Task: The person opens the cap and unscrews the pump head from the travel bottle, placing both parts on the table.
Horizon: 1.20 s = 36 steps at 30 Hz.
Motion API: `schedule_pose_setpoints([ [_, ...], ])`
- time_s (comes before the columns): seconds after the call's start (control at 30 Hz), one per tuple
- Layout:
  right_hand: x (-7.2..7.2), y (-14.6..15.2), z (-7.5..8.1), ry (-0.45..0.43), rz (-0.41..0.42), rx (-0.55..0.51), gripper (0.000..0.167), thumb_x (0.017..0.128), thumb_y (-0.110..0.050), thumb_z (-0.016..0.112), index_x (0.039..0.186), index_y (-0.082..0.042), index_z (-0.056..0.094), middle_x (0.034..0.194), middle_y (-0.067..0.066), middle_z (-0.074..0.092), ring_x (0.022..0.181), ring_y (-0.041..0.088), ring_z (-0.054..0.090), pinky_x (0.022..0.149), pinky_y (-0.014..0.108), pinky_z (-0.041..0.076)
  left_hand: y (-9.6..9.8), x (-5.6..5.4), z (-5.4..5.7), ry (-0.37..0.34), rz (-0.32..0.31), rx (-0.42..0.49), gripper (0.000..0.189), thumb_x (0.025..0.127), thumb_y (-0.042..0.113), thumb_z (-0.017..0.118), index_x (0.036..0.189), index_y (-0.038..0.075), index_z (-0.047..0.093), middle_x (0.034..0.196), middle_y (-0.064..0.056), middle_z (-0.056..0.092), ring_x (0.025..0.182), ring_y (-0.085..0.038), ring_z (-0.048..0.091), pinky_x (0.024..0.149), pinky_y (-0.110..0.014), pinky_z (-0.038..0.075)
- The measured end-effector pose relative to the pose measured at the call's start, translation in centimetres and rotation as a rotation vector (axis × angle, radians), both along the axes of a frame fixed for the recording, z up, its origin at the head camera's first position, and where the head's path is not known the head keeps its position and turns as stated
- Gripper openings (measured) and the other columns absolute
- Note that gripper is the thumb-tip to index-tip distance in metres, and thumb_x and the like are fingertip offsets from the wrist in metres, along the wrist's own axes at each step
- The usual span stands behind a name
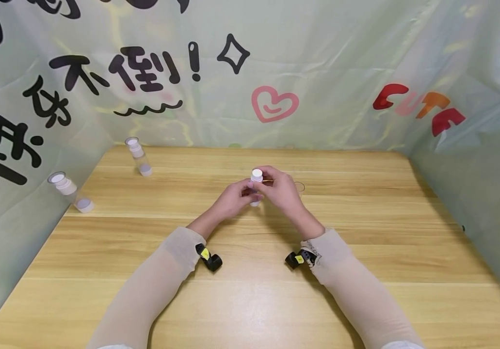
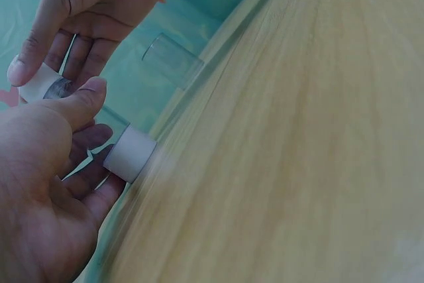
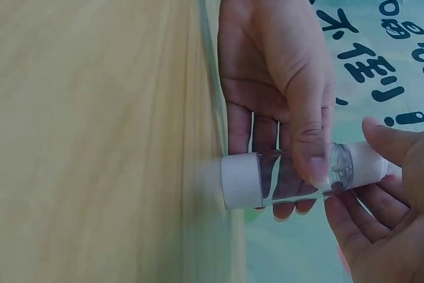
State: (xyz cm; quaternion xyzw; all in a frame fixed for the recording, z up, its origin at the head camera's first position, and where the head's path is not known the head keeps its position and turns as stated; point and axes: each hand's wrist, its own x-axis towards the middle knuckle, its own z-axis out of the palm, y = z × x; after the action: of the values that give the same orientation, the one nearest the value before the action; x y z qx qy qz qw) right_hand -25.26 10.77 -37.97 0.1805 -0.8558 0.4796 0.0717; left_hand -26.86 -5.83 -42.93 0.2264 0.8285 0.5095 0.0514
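A small clear bottle with a white base [image 3: 241, 181] and a white top [image 1: 256, 175] stands upright, its base at the table surface. My left hand [image 1: 233, 198] holds the clear body between thumb and fingers, as the right wrist view shows. Higher up, my right hand [image 1: 281, 190] pinches the white top with thumb and fingers. Just beyond the right hand, a clear cylindrical cover [image 2: 173, 61] stands on the table; in the head view only its rim [image 1: 300, 186] shows clearly.
Two similar bottles with clear covers stand at the left: one bottle [image 1: 138, 155] near the back edge, another bottle [image 1: 72, 192] by the left edge. The wooden table [image 1: 250, 300] is bordered by a printed curtain [image 1: 328, 63] at the back and sides.
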Motion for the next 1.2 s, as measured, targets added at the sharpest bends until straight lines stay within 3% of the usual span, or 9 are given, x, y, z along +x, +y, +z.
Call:
schedule_pose_setpoints([
  [0.4,-0.4,0.9,0.1,-0.020,0.020,0.034,0.039,0.088,-0.023,0.076,0.120,-0.004,0.066,0.110,0.009,0.071,0.099,0.023,0.068,0.082,0.034,0.057,0.0,0.0,0.0,0.005,0.002,-0.010,0.036,0.094,0.024,0.068,0.128,0.012,0.062,0.120,-0.006,0.067,0.108,-0.018,0.063,0.089,-0.029,0.053],
  [1.2,-1.2,2.6,0.4,-0.094,0.145,-0.014,0.034,0.090,-0.020,0.072,0.120,-0.004,0.068,0.115,0.009,0.070,0.105,0.021,0.067,0.088,0.033,0.055,0.0,0.1,0.0,-0.026,0.008,-0.012,0.036,0.094,0.025,0.068,0.125,0.009,0.061,0.113,-0.004,0.069,0.105,-0.018,0.064,0.090,-0.032,0.053],
])
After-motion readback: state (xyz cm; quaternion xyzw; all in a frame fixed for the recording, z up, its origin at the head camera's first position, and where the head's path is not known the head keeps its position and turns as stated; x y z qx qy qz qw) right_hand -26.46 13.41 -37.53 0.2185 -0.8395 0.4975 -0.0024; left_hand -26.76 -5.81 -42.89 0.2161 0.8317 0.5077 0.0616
